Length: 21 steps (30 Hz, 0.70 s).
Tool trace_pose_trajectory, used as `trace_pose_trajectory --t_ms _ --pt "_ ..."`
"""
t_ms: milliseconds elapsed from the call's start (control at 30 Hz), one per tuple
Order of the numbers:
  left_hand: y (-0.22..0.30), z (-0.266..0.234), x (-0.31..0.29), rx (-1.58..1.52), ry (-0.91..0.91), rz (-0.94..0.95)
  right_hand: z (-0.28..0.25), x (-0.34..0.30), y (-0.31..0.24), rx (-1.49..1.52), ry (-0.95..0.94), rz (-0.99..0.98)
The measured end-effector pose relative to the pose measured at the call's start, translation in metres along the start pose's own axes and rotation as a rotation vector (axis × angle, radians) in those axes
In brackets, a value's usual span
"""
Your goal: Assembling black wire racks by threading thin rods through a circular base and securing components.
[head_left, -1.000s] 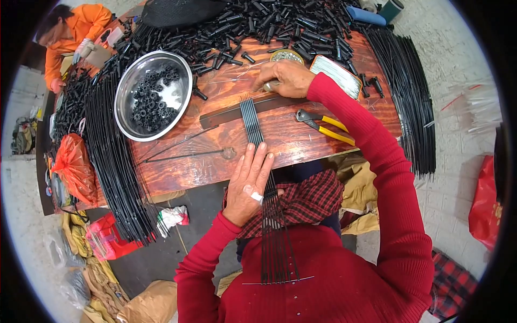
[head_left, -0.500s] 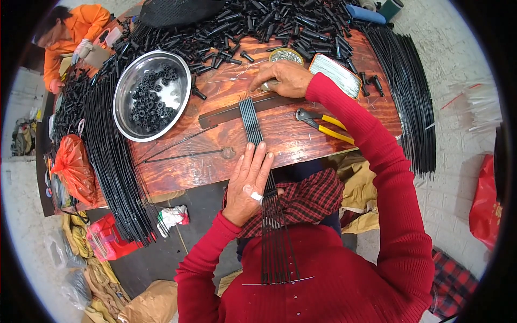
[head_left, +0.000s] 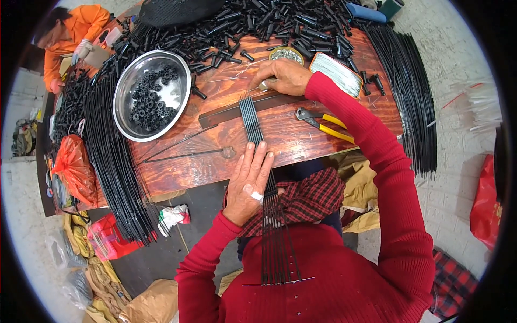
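My left hand grips thin black rods between thumb and extended fingers, presumably to align them across the dark bar on the counter. My right hand curls over a pale object; whether clasping it, I can't tell.

i log the bowl, rings in it, at the left of the bench; first rod bundle left of that, overhanging the near edge. bar right of the bowl; rod row across it, running past the near edge. pincers in front of the bar, right. dish behind it, tray just right. second rod bundle right on my feed; tube pile along the back.
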<state>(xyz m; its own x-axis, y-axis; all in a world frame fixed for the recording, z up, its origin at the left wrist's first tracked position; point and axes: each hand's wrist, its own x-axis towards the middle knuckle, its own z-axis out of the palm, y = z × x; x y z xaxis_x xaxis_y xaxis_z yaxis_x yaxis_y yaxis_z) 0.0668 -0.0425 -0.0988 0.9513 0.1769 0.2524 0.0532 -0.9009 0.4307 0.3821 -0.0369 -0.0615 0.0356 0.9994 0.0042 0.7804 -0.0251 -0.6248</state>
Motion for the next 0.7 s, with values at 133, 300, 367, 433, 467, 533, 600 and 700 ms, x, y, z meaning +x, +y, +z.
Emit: trace_pose_trajectory --t_ms 133,300,367,433,467,533,600,700 --pt "0.000 -0.001 0.000 0.000 0.003 -0.002 0.000 0.002 -0.003 0.021 -0.020 0.002" --pt "0.000 0.000 0.000 -0.003 -0.003 -0.001 0.006 0.005 0.000 0.000 0.037 -0.010" --pt "0.000 -0.001 0.000 -0.010 0.000 -0.002 0.007 0.004 -0.002 -0.007 0.048 -0.007" --pt "0.000 -0.001 0.000 -0.017 0.003 -0.002 0.007 0.005 -0.006 -0.014 0.059 -0.003" --pt "0.000 -0.001 0.000 -0.014 0.001 -0.002 0.008 0.005 -0.006 -0.015 0.069 -0.018" --pt "0.000 0.000 0.000 -0.012 -0.001 -0.001 0.008 0.005 -0.008 -0.017 0.080 -0.033" --pt "0.001 -0.001 0.001 -0.016 -0.004 -0.004 0.010 0.005 -0.010 -0.044 0.086 -0.002" --pt "0.001 -0.001 0.001 -0.010 -0.001 -0.003 0.009 0.006 -0.014 -0.014 0.069 0.003"
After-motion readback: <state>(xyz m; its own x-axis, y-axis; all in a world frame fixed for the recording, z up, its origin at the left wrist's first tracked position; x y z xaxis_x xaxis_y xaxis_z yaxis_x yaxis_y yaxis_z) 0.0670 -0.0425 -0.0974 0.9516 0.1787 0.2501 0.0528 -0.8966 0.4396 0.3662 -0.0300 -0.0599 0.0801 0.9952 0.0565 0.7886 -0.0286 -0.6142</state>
